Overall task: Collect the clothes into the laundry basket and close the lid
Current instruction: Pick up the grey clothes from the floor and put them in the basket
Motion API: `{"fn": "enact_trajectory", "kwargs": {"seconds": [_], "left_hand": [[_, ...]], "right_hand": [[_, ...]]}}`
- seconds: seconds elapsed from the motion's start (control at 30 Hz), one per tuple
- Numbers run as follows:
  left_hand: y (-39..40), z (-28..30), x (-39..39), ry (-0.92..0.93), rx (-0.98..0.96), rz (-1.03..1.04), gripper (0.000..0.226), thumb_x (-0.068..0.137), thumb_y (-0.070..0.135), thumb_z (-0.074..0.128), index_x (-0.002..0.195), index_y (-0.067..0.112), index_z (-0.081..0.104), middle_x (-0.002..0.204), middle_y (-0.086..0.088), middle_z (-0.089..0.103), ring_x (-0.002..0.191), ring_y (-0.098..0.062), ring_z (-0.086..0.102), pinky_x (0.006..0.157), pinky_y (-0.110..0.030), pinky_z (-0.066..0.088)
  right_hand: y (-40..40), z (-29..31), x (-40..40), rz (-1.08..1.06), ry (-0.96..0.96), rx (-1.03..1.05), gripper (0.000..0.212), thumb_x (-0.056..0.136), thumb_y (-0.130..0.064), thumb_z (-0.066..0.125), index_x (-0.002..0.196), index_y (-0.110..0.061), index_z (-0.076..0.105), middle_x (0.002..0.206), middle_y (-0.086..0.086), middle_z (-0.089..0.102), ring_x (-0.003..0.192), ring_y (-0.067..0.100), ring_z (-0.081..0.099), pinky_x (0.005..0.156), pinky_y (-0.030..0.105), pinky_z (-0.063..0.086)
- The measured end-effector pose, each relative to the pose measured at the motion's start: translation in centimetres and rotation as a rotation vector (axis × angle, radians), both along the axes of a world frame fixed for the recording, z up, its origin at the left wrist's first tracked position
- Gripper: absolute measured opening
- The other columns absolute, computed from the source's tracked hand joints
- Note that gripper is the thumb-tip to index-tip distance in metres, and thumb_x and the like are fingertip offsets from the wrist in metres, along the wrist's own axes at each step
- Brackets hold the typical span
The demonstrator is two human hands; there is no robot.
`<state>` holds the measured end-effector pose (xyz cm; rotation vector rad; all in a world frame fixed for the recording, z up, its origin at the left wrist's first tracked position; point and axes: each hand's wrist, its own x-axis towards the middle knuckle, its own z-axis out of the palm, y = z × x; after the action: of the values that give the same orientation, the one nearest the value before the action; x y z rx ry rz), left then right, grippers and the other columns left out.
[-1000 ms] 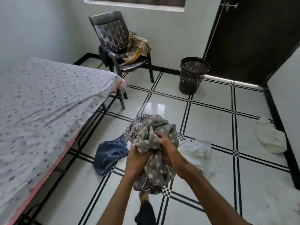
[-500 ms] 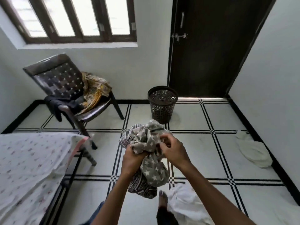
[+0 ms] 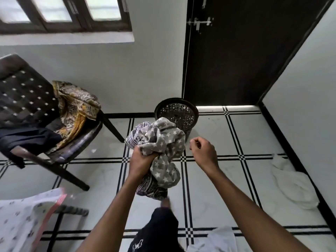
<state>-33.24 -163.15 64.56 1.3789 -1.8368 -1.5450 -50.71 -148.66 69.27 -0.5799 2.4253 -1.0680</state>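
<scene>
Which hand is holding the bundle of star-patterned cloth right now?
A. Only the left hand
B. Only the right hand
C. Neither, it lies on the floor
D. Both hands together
A. The left hand alone grips the star-patterned cloth, bunched with a darker patterned cloth, while the right hand hangs apart to the side, loosely curled and holding nothing.

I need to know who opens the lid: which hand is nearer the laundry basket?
Right, as far as one view shows. The right hand hovers empty just beside the laundry basket, while the left hand sits lower, gripping the star-patterned bundle.
</scene>
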Motion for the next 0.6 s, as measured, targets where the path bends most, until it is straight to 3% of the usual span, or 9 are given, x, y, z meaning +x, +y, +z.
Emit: {"fn": "enact_trajectory", "kwargs": {"seconds": [0.1,0.27,0.43,0.5,0.6], "left_hand": [[-5.1,-4.0,-5.1,-0.041,0.049,0.013,0.083,0.05,0.056,0.09,0.121,0.021,0.064,0.108,0.002,0.077,0.097,-0.017,0.075,0.085,-0.046,0.062],[-13.1,-13.6,-13.4,-0.225,0.172,0.005,0.087,0.048,0.067,0.086,0.122,0.026,0.064,0.107,0.008,0.077,0.095,-0.014,0.074,0.087,-0.045,0.062],[-19.2,-20.5,-20.8,-0.277,0.214,0.072,0.081,0.058,0.058,0.086,0.131,0.033,0.058,0.12,0.009,0.073,0.109,-0.018,0.069,0.098,-0.043,0.055],[-21.3,-23.8,-23.2,-0.295,0.243,0.078,0.083,0.058,0.058,0.087,0.131,0.034,0.056,0.12,0.011,0.072,0.11,-0.017,0.068,0.099,-0.044,0.055],[-22.4,-28.0,-25.5,-0.325,0.32,0.132,0.081,0.056,0.057,0.088,0.128,0.036,0.057,0.118,0.013,0.072,0.108,-0.015,0.069,0.097,-0.046,0.056]], "right_hand": [[-6.0,-4.1,-5.8,-0.047,-0.055,0.012,0.032,0.099,-0.038,0.048,0.088,-0.015,0.068,0.085,0.001,0.073,0.076,0.023,0.065,0.059,0.029,0.039],[-16.3,-15.2,-15.5,-0.179,-0.29,0.18,0.022,0.099,-0.035,0.047,0.093,-0.021,0.063,0.096,0.002,0.072,0.092,0.029,0.066,0.068,0.03,0.039],[-23.2,-25.8,-22.1,-0.176,-0.411,0.348,0.032,0.101,-0.034,0.043,0.119,-0.018,0.064,0.12,0.007,0.067,0.112,0.031,0.062,0.082,0.03,0.043],[-25.9,-30.8,-24.5,-0.228,-0.484,0.37,0.038,0.099,-0.039,0.042,0.123,-0.017,0.061,0.125,0.01,0.067,0.113,0.032,0.063,0.094,0.039,0.051],[-29.1,-37.5,-27.6,-0.324,-0.648,0.374,0.057,0.099,-0.05,0.04,0.141,-0.013,0.049,0.14,0.013,0.057,0.125,0.034,0.056,0.102,0.052,0.052]]}}
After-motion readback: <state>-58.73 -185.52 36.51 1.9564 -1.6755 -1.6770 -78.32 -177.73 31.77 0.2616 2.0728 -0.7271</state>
